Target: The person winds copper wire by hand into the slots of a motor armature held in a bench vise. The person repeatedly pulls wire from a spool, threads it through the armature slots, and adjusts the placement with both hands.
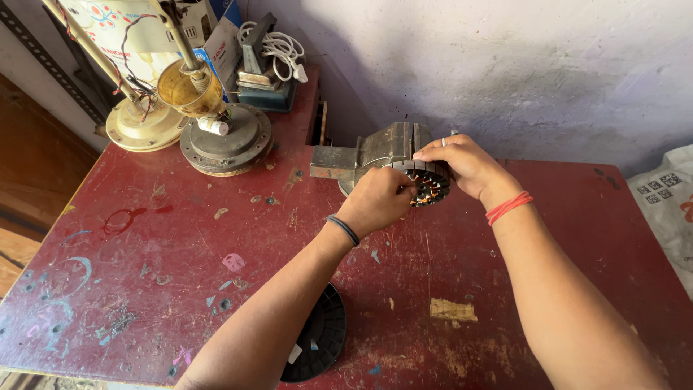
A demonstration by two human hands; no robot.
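Two hands meet at the far centre of a worn red-painted counter. Left hand is curled shut on the near rim of a round slotted metal stator with copper windings; right hand grips its far side. Behind it sits a grey metal vise; a black plastic spool lies near. Whitewashed wall behind.

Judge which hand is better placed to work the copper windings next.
Left, probably. The left hand has its fingertips at the open face of the motor stator, while the right hand grips the stator's rim from above, steadying it beside the bench vise.
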